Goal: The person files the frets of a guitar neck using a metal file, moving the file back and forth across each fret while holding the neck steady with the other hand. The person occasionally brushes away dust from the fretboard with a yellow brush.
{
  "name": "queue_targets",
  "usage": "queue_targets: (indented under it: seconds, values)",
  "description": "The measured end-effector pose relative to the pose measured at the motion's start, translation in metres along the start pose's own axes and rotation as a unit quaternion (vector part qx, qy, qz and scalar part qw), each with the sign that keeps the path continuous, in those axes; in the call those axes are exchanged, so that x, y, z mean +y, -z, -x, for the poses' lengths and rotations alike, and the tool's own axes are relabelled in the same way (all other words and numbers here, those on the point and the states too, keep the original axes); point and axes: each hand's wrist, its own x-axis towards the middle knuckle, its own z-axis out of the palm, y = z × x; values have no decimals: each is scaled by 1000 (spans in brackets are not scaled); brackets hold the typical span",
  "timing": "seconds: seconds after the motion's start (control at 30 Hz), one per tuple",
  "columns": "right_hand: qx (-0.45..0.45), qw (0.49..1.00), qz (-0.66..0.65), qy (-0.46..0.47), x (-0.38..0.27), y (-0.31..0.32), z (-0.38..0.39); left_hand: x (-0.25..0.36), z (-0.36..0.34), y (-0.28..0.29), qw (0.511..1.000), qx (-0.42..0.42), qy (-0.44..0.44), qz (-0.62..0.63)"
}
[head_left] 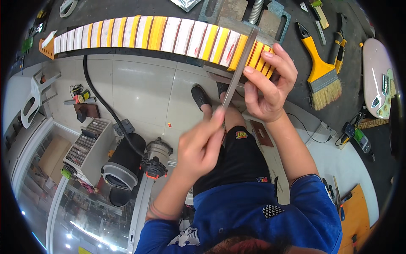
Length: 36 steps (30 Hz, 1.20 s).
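A guitar neck [169, 36] lies across the bench's near edge, its fretboard masked with yellow and white tape between dark frets. My left hand [201, 146] is closed around the lower end of a long, thin metal file [234, 78]. The file slants over the yellow-taped frets at the neck's right end. There, my right hand [272, 86] is held with its fingers curved and apart. Its fingertips are at the taped edge, close beside the file, with nothing visibly gripped. The headstock [47, 46] is at the far left.
A metal vise [253, 17] stands behind the neck's right part. To the right lie a yellow-handled brush [319, 67], a black-and-yellow cutter [338, 46] and a pale guitar body [376, 76]. A vacuum canister [122, 169] with a black hose [99, 95] stands on the floor at left.
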Motion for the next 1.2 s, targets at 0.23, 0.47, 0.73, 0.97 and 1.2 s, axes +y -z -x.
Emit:
queue_targets:
  seconds: [0.23, 0.47, 0.73, 0.97, 1.2]
  values:
    - [3, 1000, -3, -1, -3, -6, -1, 11, -20, 2, 996, -3, -47, -77]
    - [-3, 1000, 9, -8, -2, 1, -2, 10, -23, -5, 997, 1, -34, -73]
    - [0, 1000, 1, -8, -6, -7, -2, 21, -40, -3, 993, -14, -18, -112]
    - [-3, 1000, 7, -9, -2, -1, 0, -3, 11, -2, 994, 12, -48, -96]
    - [-2, 1000, 5, -4, -4, -4, -2, 28, -43, -5, 994, -10, -11, -105]
